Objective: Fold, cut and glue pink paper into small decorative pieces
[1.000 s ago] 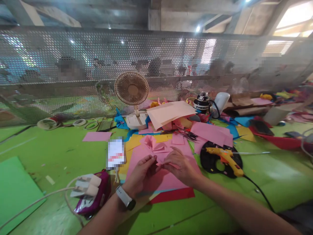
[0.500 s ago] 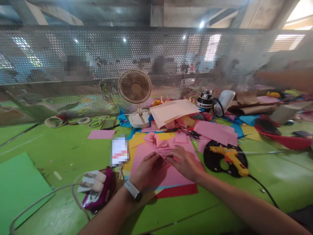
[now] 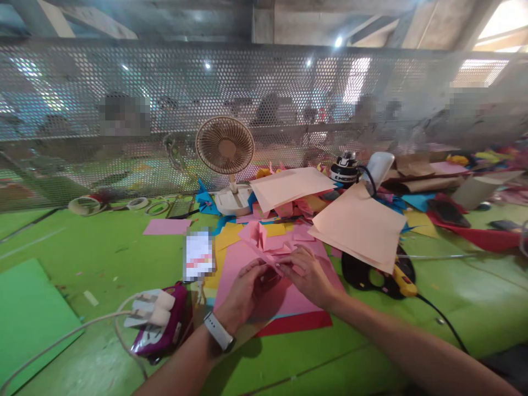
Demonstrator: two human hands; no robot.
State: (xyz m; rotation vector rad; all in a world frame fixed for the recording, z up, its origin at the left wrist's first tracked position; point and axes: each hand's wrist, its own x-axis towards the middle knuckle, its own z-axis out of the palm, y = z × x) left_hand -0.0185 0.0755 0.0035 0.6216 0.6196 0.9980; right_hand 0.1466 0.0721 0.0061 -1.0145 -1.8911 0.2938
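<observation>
Both hands hold a folded pink paper piece (image 3: pixel 259 237) with raised flaps, over the middle of the stacked sheets. My left hand (image 3: pixel 251 280), with a watch (image 3: pixel 219 331) on its wrist, has its fingers curled around the near left edge of the fold. My right hand (image 3: pixel 307 275) pinches the near right edge between thumb and fingers. The fingertips nearly meet, and part of the left fingers lies in shadow. Beneath lies a large pink sheet (image 3: pixel 235 275), with a red sheet (image 3: pixel 295 325) showing at its near edge.
Peach sheets (image 3: pixel 358 225) partly cover a yellow glue gun (image 3: pixel 404 281) on a black disc (image 3: pixel 350 275) at right. A small fan (image 3: pixel 225 148) stands behind. Left are a phone (image 3: pixel 198 256), a purple power strip (image 3: pixel 160 335) with cables, and a green sheet (image 3: pixel 33 319).
Peach sheets now lie over the glue gun and the pink sheets at right. The blurred arm of another person at far right is gone. My hands keep hold of the folded paper, barely moved.
</observation>
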